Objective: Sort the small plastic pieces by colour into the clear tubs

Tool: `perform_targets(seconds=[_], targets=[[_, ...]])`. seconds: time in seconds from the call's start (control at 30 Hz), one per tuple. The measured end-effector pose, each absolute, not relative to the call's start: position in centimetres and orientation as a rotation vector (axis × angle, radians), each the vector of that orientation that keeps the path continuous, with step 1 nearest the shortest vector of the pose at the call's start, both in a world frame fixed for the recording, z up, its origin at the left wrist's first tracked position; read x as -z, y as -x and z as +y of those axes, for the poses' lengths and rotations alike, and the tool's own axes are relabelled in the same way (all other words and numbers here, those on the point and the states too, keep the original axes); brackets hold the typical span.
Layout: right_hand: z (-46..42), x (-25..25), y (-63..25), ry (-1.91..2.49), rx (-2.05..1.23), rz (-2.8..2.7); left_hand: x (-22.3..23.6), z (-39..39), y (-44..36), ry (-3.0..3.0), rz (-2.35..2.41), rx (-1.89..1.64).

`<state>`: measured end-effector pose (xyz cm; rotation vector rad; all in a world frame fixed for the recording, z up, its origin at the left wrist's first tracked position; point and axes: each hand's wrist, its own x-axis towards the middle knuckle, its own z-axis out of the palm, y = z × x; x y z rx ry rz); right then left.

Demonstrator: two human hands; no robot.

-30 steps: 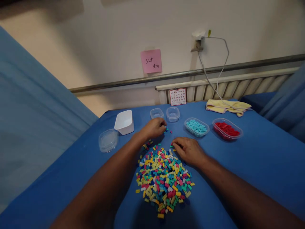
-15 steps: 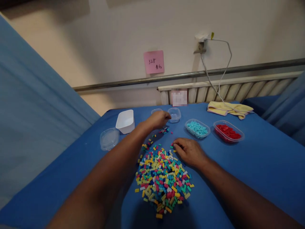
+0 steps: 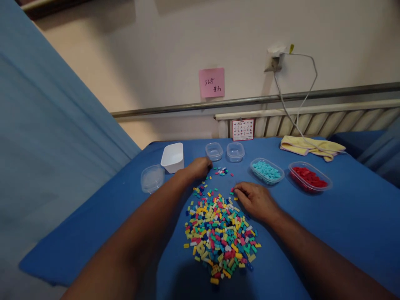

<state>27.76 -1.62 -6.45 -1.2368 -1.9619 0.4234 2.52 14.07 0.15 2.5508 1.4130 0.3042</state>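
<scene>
A heap of small coloured blocks lies in the middle of the blue table. My left hand rests beyond the heap, fingers curled, next to a few stray blocks and just in front of a small clear cup. What its fingers hold, if anything, is hidden. My right hand lies at the heap's far right edge, fingers curled and pinched at some blocks there. A second clear cup stands to the right of the first.
A clear tray of light-blue blocks and one of red blocks stand at the right. A white square tub and a clear lid sit at the left. A yellow cloth and a cable lie at the back.
My left hand went out to the clear cups half a second ago and has drawn back to the stray blocks. The camera has shifted left. My right hand has stayed at the heap's edge.
</scene>
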Motion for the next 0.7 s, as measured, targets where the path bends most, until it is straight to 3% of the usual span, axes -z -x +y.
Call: perform_targets(seconds=[0.2,0.53,0.7], targets=[[-1.5,6.3,-27.7,1.259,-0.405,-1.972,-0.9,13.3,-3.9,-2.476,1.420,-0.316],[-1.7,6.1,-27.9,1.222,-0.463,-1.919,-3.3,11.8,-17.6,-2.513,0.954,-0.598],[-1.5,6.4,-27.9,1.219,-0.474,-1.922,-3.4,13.1,-15.1,-2.713,1.148,-0.299]])
